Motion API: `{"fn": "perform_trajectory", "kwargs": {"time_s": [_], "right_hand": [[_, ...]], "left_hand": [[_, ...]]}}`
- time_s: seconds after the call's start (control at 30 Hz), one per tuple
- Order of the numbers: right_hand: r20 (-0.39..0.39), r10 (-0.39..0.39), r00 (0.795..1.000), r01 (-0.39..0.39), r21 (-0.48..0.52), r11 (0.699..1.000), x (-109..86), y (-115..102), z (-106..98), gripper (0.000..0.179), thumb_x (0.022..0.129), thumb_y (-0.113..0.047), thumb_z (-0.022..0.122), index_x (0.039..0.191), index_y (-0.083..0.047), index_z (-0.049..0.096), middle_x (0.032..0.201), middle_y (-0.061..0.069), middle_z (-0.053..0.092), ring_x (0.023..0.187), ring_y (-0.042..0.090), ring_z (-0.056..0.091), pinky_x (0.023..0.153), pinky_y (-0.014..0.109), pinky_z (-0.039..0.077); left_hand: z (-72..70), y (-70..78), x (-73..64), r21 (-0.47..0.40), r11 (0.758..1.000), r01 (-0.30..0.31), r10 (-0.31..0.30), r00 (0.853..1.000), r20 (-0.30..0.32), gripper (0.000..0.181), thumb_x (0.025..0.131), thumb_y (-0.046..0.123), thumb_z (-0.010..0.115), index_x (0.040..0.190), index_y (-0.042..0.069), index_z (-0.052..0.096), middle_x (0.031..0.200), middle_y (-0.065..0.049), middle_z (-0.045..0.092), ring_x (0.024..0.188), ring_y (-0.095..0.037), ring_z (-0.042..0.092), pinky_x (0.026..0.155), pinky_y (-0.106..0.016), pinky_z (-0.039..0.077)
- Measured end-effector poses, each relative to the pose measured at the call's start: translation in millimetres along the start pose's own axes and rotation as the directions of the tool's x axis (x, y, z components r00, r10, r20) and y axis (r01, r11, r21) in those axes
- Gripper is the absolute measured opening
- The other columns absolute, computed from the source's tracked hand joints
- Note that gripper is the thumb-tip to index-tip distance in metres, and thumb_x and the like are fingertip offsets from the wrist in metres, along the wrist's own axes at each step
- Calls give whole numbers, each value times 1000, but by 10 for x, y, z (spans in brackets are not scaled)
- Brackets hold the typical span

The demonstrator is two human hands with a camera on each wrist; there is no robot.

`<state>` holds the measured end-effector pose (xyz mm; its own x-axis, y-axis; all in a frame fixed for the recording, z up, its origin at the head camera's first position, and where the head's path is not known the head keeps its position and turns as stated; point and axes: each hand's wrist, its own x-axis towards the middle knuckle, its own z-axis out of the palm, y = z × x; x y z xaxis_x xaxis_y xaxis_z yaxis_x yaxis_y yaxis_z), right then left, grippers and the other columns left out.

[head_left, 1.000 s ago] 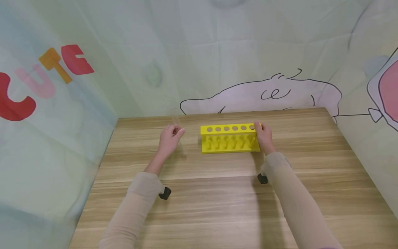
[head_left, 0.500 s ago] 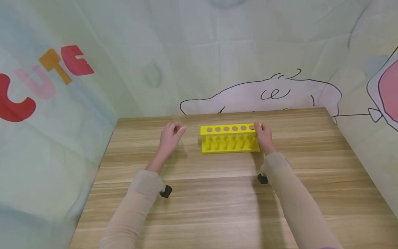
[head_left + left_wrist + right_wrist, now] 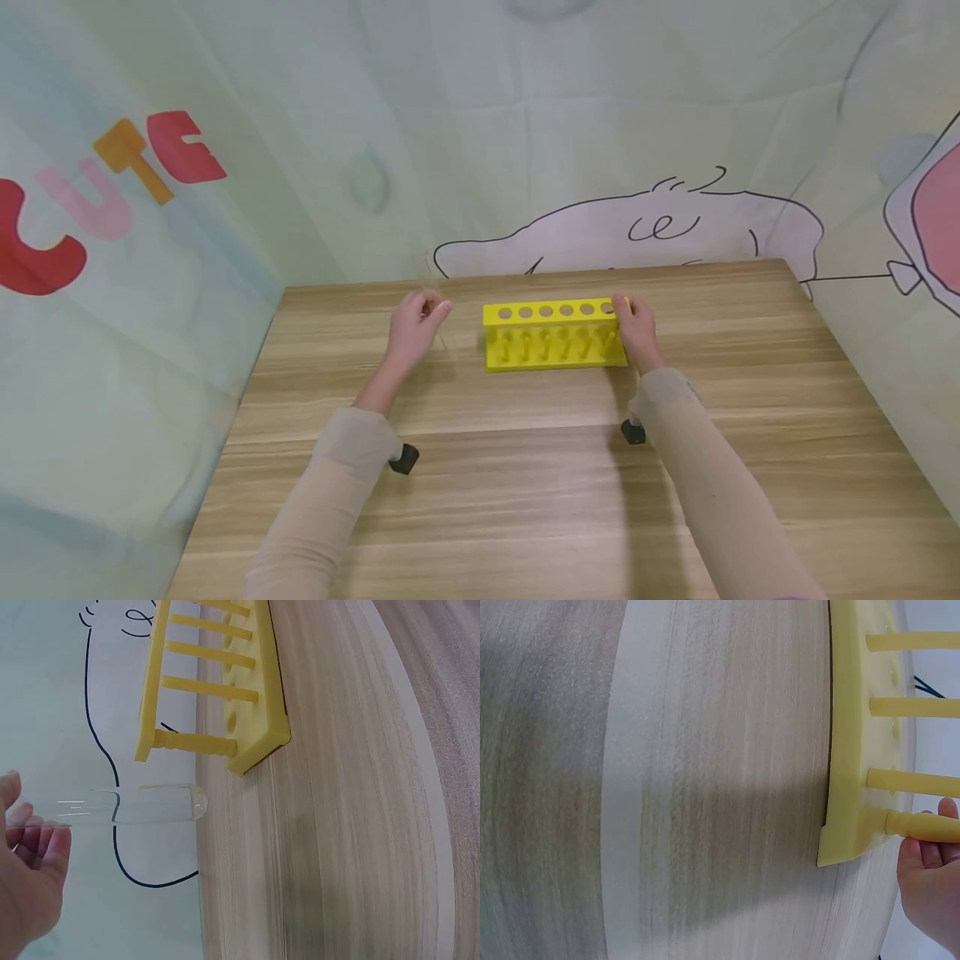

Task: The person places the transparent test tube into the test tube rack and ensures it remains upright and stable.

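My left hand [image 3: 412,327] pinches a clear test tube [image 3: 157,804] between thumb and fingers, to the left of a yellow test tube rack [image 3: 557,321]. The left wrist view shows the tube's rounded closed end pointing down toward the table, close beside the rack's near corner post. In the head view the tube is faint against the wood and backdrop. My right hand [image 3: 637,332] grips the rack's right end; in the right wrist view its fingers wrap the end post [image 3: 926,827]. Round holes line the rack's top bar, above a row of pegs on its base.
The rack stands on a wood-grain table [image 3: 517,483], near its far edge. A printed cloth backdrop [image 3: 480,150] rises behind and at both sides. A black wrist device [image 3: 405,458] sits under the left cuff, and another black device [image 3: 633,431] under the right.
My left hand has shifted slightly right and away from me, toward the rack, and the tube's lower end has risen a little. The right hand and rack have stayed put.
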<state>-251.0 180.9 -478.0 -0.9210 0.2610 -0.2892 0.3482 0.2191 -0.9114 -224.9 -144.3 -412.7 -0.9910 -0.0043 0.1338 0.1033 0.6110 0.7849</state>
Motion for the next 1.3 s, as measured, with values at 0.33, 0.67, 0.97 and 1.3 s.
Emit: {"fn": "perform_trajectory", "kwargs": {"time_s": [0.33,0.67,0.97,1.3], "right_hand": [[-4,9,1000,-9,6,1000,-10,-10,6,50,86,-57,33,100,-10,46,109,6,41,100,19,36,87,31,33],[-15,-11,1000,11,-14,1000,11,7,16,49,87,-57,33,97,-10,46,103,4,41,96,19,37,80,27,33],[-32,-14,999,14,-3,1000,26,18,23,47,88,-54,35,95,-10,47,103,5,42,96,19,37,80,27,32],[-38,-6,999,6,-5,1000,38,28,32,52,87,-56,35,101,-6,46,110,9,42,100,22,38,88,30,33]], "left_hand": [[-11,66,8,-30,1000,2,-2,1000,-17,26,88,30,52,93,5,54,94,-9,49,86,-20,45,74,-30,43],[-25,100,31,-61,998,-36,33,998,-53,25,88,27,53,91,3,54,94,-10,50,86,-20,46,75,-31,44],[-22,117,48,-64,996,-66,62,996,-70,27,88,29,52,93,3,55,95,-11,51,88,-21,48,78,-32,45],[-28,183,73,-68,996,-49,45,997,-59,29,89,31,51,97,4,54,97,-9,51,91,-20,47,81,-32,45]]}}
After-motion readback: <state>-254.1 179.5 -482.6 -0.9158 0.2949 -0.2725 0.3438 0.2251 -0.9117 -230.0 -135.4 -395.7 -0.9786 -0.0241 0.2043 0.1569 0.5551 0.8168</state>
